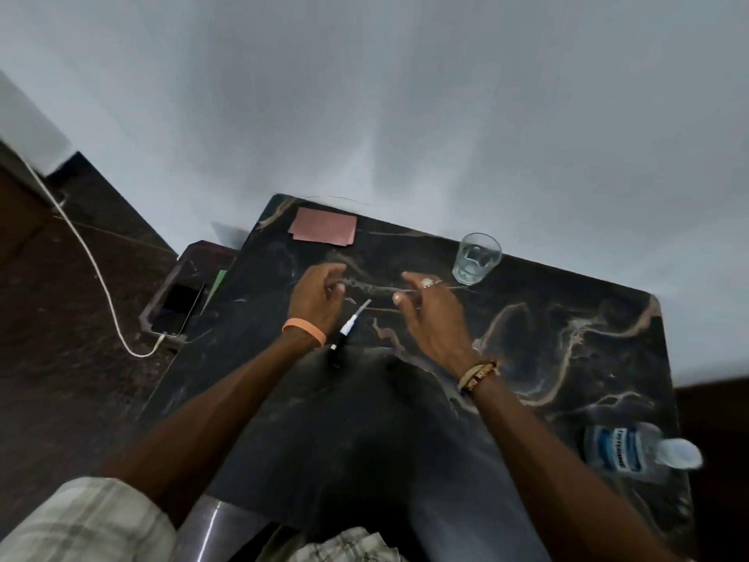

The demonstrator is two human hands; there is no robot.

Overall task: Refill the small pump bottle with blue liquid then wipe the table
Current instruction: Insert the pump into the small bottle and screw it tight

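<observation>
A slender small pump bottle (pixel 342 338), black with a white collar and a thin white tip, is on the dark marble table (pixel 547 342) between my two hands. Neither hand touches it. My left hand (pixel 318 298), with an orange band on its wrist, hovers just left of the bottle, its fingers loosely curled and holding nothing. My right hand (pixel 429 314), wearing a ring and a bracelet, hovers to the right with fingers spread. A pink cloth (pixel 324 230) lies flat at the table's far left corner. No blue liquid is visible.
A clear glass (pixel 476 257) with some clear liquid stands at the far edge, near my right fingertips. A plastic bottle with a blue label (pixel 632 452) is at the near right edge. A phone (pixel 178 310) on a white charging cable (pixel 101 277) lies on a low stand to the left.
</observation>
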